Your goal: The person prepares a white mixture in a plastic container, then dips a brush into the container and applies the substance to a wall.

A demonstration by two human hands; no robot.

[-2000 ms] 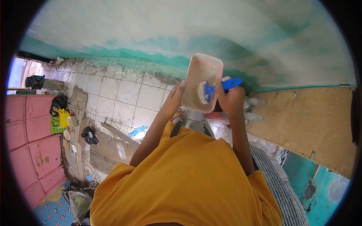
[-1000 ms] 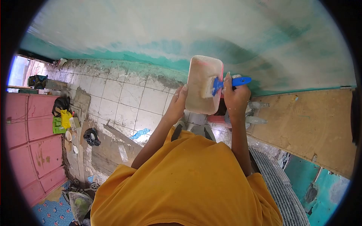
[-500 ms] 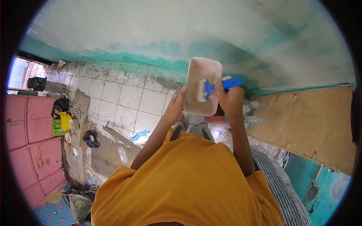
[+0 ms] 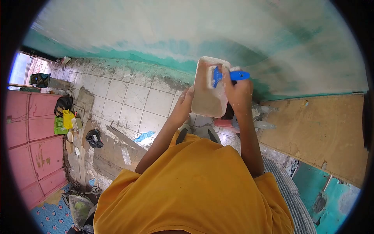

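Note:
My left hand [image 4: 183, 106] grips the left edge of a pale rectangular tray [image 4: 208, 104], which holds a whitish coating. In my right hand [image 4: 238, 93] is a blue-handled brush [image 4: 239, 75], its white-coated bristles inside the upper part of the tray. Fingers of the right hand wrap round the brush near its head. Both hands are in front of my yellow shirt, with the painted wall [image 4: 156, 27] just beyond them.
White floor tiles [image 4: 136, 96] lie left of the tray. A brown board [image 4: 315, 132] and plastic bottles [image 4: 265, 124] are on the right. Bags [image 4: 67, 119], a wooden plank [image 4: 113, 160] and a pink panel [image 4: 35, 136] are at the left. Corrugated sheeting [image 4: 286, 191] lies lower right.
The brush and my right hand have moved up within the tray, from its middle to its upper part. The tray has shifted slightly up in view.

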